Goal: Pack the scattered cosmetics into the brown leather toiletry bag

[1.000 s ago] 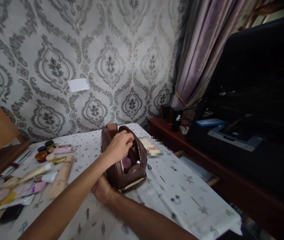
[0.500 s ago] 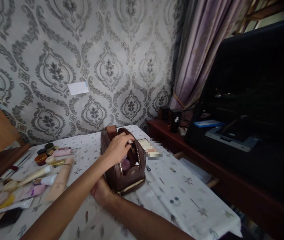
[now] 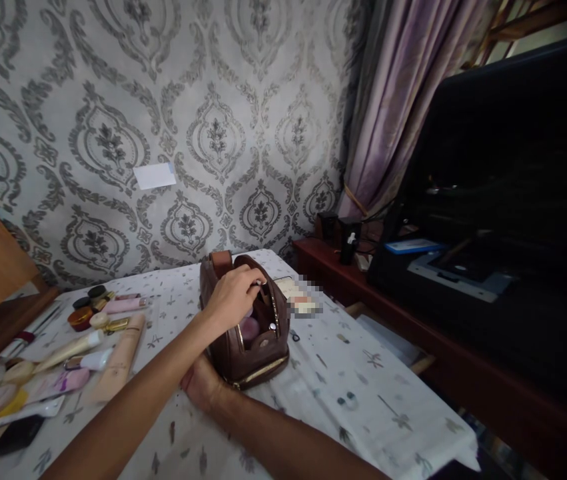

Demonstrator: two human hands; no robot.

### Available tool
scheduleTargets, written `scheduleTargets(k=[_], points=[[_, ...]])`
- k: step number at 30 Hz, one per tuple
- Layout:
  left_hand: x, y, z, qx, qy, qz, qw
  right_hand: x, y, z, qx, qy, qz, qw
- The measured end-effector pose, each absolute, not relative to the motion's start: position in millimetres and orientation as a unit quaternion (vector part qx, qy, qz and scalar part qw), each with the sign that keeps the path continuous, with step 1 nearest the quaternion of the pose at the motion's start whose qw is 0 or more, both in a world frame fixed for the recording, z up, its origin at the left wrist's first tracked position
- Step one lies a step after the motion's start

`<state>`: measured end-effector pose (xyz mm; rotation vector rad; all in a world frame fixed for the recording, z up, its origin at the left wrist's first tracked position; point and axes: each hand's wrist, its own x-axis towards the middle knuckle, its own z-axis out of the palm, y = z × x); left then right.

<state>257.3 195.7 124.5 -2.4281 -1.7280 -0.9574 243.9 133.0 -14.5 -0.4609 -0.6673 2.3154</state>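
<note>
I have both hands on the brown pouch, which stands upright near the middle of the counter with its top zip open. My left hand comes in over the top, fingers bunched together at the rim of the opening. I cannot tell whether they pinch the rim, the zip pull or some small item. My right hand is cupped against the pouch's near lower side and braces it. Its fingers are hidden behind the leather and my left forearm, so I cannot tell how firmly it grips.

Inside the mouth I can see 1 pink rounded item; the rest of the contents sit in shadow. To the left, well apart from the pouch, a spread of cosmetics lies on the cloth: a beige tube, a pale tube and a small amber jar among them.

I judge the step in hand to be work at the pouch's opening, with the 1st hand in the mouth and the 2nd steadying the base. The opening is narrow and the pouch soft, so the next move calls for a firm brace from the right hand and small, careful finger work from the left, clear of the zip teeth.
</note>
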Motion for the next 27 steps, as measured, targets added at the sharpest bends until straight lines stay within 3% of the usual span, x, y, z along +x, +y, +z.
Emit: scheduleTargets(k=[14,27], points=[[253.7,187.3,130.7,-0.762,-0.611,-0.209,0.043,240.3,133.3,-23.2,-0.157,-0.266,0.885,0.349],[252.9,184.4,127.6,-0.767,-0.603,-0.214,0.049,239.1,134.7,-27.8,-0.147,-0.281,0.887,0.336]])
